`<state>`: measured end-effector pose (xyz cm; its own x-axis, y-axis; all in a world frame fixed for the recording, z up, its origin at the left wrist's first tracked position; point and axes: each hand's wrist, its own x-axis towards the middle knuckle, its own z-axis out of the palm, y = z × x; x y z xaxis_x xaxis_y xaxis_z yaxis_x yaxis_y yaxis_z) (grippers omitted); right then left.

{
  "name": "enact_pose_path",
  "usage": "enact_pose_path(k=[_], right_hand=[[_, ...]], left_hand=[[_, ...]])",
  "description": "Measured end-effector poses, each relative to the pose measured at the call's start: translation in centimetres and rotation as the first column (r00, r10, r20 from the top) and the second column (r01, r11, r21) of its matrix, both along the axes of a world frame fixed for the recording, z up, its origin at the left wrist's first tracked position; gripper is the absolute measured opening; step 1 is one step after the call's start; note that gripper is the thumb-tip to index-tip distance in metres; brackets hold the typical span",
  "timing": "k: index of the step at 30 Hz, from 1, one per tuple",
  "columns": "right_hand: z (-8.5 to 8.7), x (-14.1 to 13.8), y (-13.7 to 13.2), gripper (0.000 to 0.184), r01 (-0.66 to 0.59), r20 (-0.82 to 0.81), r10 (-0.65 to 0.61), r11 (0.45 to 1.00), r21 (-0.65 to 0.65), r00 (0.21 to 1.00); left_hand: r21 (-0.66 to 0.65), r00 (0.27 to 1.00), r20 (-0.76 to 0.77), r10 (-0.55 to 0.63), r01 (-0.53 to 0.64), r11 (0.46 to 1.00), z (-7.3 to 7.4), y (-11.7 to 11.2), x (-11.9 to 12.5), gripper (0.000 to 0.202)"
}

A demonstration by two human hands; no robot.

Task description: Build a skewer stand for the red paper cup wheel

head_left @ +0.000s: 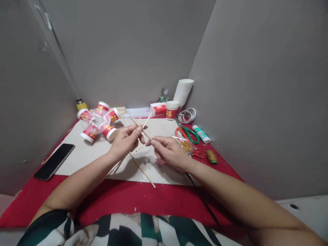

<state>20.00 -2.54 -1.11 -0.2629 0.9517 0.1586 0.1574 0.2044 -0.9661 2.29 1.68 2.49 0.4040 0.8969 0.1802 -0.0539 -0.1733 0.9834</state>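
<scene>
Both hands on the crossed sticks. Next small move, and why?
Probably keep the left hand pinched on the crossed sticks and send the right hand to the bag of rubber bands beside it: the sticks cross above the white board, and I see nothing binding them yet.

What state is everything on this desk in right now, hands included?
Wooden sticks: crossed, held in both hands.
Left hand: closed around them.
Right hand: pinching them with its fingertips.
Phone: lying flat, screen dark.
Glue tube: lying on its side.
Cup stack: tilted.
</scene>
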Motion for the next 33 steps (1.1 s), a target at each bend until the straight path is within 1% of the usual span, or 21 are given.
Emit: enact_pose_path(k=[3,7,11,16,20,23,26,29,31,33], right_hand=[[-0.1,-0.2,0.2,0.038,-0.005,0.002,0.005,1.0,-0.015,1.0],[-0.5,-0.4,0.7,0.042,-0.041,-0.002,0.041,0.998,-0.054,0.999],[-0.8,-0.5,0.9,0.046,-0.044,-0.019,0.042,0.993,-0.111,0.999],[-0.9,-0.6,1.0,0.051,-0.079,-0.049,0.072,0.983,-0.166,0.996],[-1.1,-0.6,1.3,0.05,-0.081,-0.085,0.065,0.977,-0.196,0.994],[-1.3,-0.5,1.8,0.051,-0.056,-0.072,0.043,0.981,-0.186,0.996],[-1.5,-0.3,2.4,0.052,-0.058,-0.039,0.052,0.985,-0.163,0.998],[-1.5,-0.1,2.6,0.052,-0.058,-0.016,0.057,0.992,-0.114,0.998],[-1.5,-0.1,2.7,0.052,-0.058,0.0,0.058,0.994,-0.09,0.998],[-1.3,0.0,2.6,0.053,-0.064,0.016,0.066,0.993,-0.099,0.998]], left_hand=[[0.006,0.998,-0.049,0.049,-0.049,0.999,-0.5,-0.1,0.0,0.044],[0.034,0.997,-0.047,0.061,-0.059,0.998,-1.0,0.2,0.0,0.047],[0.068,0.996,-0.042,0.081,-0.078,0.995,-1.6,0.2,0.0,0.049],[0.031,0.996,-0.012,0.091,-0.09,0.995,-2.3,0.3,0.3,0.049],[0.008,0.997,0.007,0.078,-0.078,0.997,-2.2,0.5,0.4,0.048],[-0.028,0.998,0.006,0.064,-0.063,0.998,-1.8,0.6,0.3,0.044],[-0.071,0.998,0.022,0.056,-0.054,0.996,-1.5,0.7,0.1,0.042],[-0.069,0.998,0.032,0.047,-0.045,0.997,-1.6,0.9,0.0,0.045],[-0.056,0.999,0.033,0.043,-0.041,0.998,-1.9,1.0,0.0,0.041],[-0.049,0.997,0.047,0.056,-0.054,0.997,-2.0,1.0,0.0,0.038]])
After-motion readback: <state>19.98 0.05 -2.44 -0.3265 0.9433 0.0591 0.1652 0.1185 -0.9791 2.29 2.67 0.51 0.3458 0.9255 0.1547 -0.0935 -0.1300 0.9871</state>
